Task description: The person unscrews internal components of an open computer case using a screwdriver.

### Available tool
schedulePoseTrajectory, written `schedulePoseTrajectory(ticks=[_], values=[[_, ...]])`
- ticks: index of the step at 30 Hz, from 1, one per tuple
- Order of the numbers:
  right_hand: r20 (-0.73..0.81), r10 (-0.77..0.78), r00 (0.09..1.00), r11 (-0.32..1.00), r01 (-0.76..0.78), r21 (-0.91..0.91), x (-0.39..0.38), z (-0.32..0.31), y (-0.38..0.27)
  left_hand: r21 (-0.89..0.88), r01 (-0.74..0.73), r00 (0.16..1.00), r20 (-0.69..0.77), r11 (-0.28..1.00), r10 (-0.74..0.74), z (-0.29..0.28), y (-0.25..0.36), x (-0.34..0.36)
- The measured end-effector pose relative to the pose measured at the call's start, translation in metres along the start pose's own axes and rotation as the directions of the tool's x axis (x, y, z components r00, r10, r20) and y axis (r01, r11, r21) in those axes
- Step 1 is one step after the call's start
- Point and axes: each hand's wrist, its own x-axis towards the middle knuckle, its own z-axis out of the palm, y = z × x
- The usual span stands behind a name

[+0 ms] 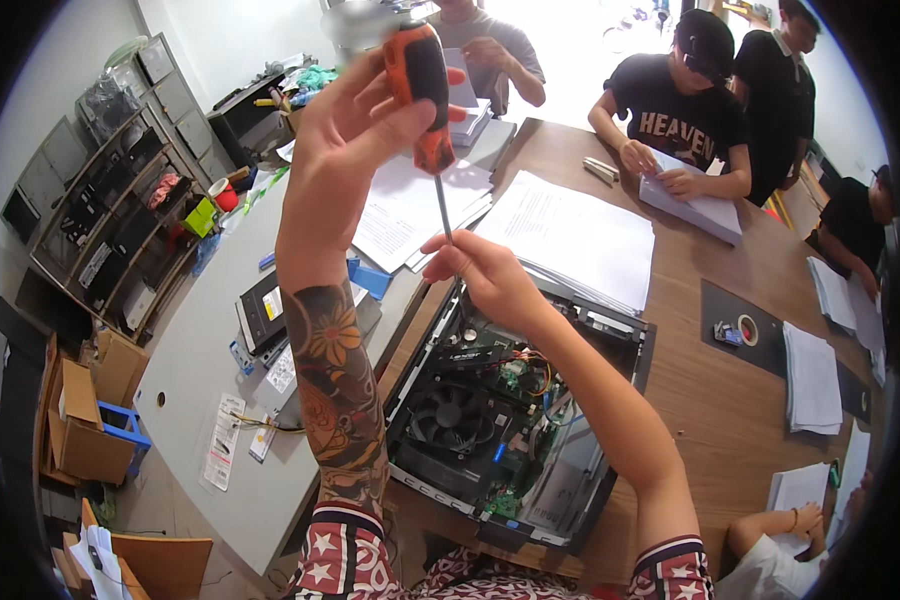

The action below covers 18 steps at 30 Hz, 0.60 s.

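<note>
My left hand, raised high with its tattooed forearm, holds a screwdriver by its orange and black handle. The metal shaft points down toward my right hand. The right thumb and fingers pinch together around the shaft's lower end; whether a small part is between them is hidden. Below both hands lies an opened desktop computer case, its lid off. Inside it a black cooling fan, a green circuit board and several coloured wires show. My right forearm crosses over part of the case.
On the left, a grey table bears an optical drive and a power supply. Paper stacks lie beyond the case. A tape roll rests on a dark mat at right. Several people work around the wooden table.
</note>
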Motion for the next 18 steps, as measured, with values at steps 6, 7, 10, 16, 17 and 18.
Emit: schedulePoseTrajectory(ticks=[6,7,10,16,17,18], values=[[-0.011,-0.081,0.997,0.988,0.079,-0.132,0.001,-0.004,0.002,0.303,-0.012,0.989,-0.135,0.953,0.055,-0.001,-0.015,0.000],[-0.014,-0.039,0.999,0.986,0.037,-0.160,-0.001,-0.005,-0.001,0.326,-0.011,0.989,-0.134,0.945,0.057,0.003,-0.017,0.001],[0.006,0.023,1.000,0.992,-0.022,-0.121,-0.004,-0.015,0.009,0.248,-0.056,0.991,-0.101,0.967,0.083,0.015,-0.014,0.003],[-0.117,0.050,0.992,0.998,-0.056,-0.042,0.004,-0.009,0.015,0.277,-0.040,0.997,-0.057,0.960,0.058,-0.023,-0.026,-0.027],[-0.125,0.067,0.990,0.998,-0.069,-0.014,0.003,-0.011,0.015,0.261,0.031,0.999,-0.025,0.965,-0.025,-0.028,-0.037,-0.039],[-0.135,0.063,0.989,0.998,-0.064,-0.009,0.002,-0.015,0.017,0.255,0.102,0.994,0.009,0.962,-0.108,-0.027,-0.046,-0.048]])
